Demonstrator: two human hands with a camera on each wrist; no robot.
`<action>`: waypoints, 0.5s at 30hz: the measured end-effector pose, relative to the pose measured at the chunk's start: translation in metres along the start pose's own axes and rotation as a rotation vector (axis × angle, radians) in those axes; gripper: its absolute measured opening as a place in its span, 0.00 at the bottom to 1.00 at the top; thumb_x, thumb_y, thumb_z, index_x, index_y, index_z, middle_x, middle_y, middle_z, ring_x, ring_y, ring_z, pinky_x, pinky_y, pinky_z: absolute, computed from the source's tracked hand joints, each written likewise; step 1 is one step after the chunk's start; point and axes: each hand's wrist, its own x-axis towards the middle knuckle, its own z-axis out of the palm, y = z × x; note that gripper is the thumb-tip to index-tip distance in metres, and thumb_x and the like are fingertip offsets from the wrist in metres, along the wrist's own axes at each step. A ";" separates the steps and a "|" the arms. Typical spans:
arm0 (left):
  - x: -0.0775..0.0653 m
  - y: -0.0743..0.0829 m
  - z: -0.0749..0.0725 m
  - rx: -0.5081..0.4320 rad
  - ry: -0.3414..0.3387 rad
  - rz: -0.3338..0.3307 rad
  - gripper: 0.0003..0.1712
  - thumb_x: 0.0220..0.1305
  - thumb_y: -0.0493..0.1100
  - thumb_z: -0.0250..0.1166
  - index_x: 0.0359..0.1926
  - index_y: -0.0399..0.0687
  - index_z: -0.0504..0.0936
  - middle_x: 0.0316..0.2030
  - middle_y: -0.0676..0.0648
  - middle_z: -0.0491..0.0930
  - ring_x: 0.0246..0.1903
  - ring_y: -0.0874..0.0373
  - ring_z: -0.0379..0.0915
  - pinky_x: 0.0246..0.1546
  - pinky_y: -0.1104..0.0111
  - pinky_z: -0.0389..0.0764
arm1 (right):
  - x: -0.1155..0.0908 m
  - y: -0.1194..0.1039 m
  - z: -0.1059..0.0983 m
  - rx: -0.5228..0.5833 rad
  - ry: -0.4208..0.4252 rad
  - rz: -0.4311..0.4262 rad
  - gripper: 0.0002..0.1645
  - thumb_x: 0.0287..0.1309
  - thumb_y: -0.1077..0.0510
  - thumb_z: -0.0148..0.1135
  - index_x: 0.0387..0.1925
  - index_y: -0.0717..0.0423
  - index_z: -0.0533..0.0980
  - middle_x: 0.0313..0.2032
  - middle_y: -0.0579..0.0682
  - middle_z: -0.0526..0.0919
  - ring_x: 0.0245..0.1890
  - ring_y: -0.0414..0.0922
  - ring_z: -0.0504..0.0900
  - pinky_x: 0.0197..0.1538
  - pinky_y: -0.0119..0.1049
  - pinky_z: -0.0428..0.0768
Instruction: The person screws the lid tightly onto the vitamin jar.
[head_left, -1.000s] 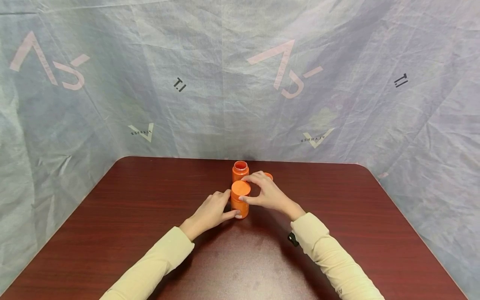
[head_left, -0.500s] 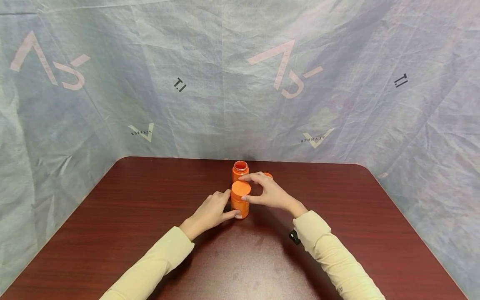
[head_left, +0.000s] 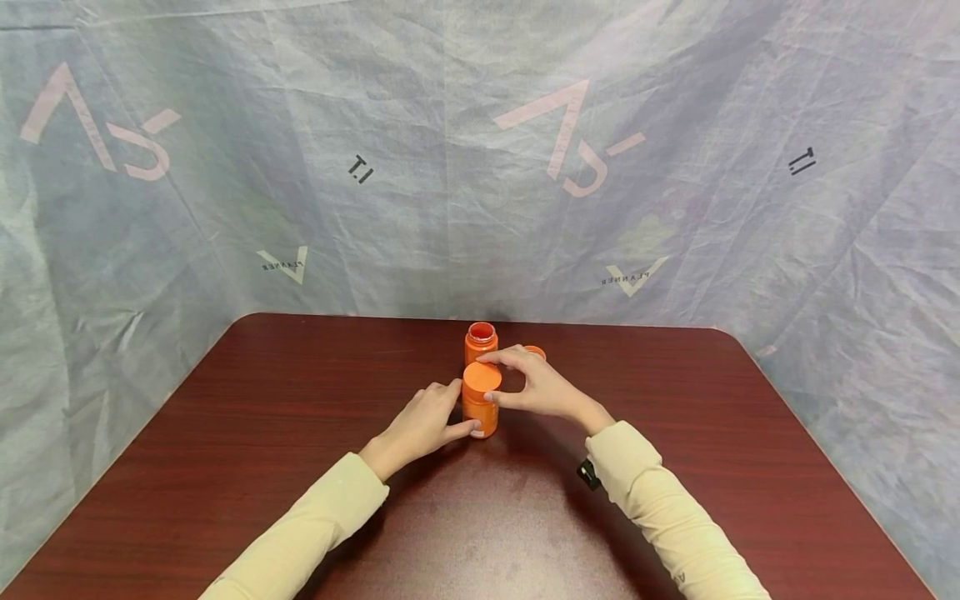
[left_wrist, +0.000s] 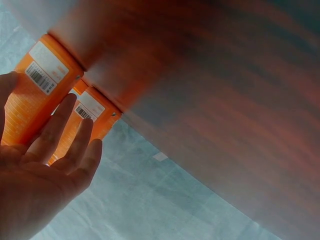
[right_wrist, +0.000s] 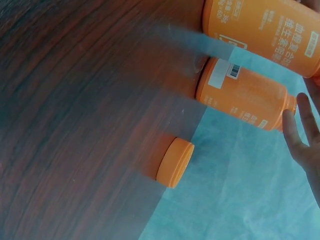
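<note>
An orange pill bottle (head_left: 480, 412) with its lid (head_left: 482, 377) on stands upright at the table's middle. My left hand (head_left: 420, 423) grips its body from the left, thumb in front. In the left wrist view the fingers reach past the bottle's barcode label (left_wrist: 42, 75). My right hand (head_left: 542, 387) holds the lid's edge between thumb and fingers from the right. Directly behind stands a second orange bottle (head_left: 481, 343), uncapped, its mouth showing; its lower part is hidden. A loose orange lid (right_wrist: 175, 162) rests on the table beside it, partly hidden by my right hand in the head view.
The dark red wooden table (head_left: 300, 375) ends at a grey printed cloth (head_left: 450, 208) hung behind and at the sides. A small black item (head_left: 588, 475) shows by the right sleeve cuff (head_left: 622, 454).
My right hand has shifted slightly right, its thumb and fingers turning a little around the lid, then stayed nearly still. The left hand and both bottles look unmoved.
</note>
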 end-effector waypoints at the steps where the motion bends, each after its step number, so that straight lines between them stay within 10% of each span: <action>1: 0.000 0.000 0.000 0.000 0.001 0.001 0.29 0.56 0.60 0.61 0.50 0.45 0.69 0.36 0.47 0.81 0.37 0.53 0.73 0.44 0.56 0.72 | 0.000 0.000 0.000 -0.003 0.001 -0.002 0.30 0.47 0.51 0.68 0.54 0.52 0.72 0.48 0.43 0.78 0.47 0.41 0.72 0.47 0.36 0.71; 15: -0.002 0.005 0.000 0.018 0.008 -0.007 0.29 0.56 0.59 0.62 0.50 0.45 0.70 0.34 0.46 0.81 0.35 0.53 0.73 0.42 0.57 0.73 | -0.002 -0.004 0.000 -0.029 0.023 0.008 0.29 0.45 0.52 0.69 0.52 0.54 0.73 0.46 0.45 0.79 0.48 0.46 0.72 0.53 0.42 0.69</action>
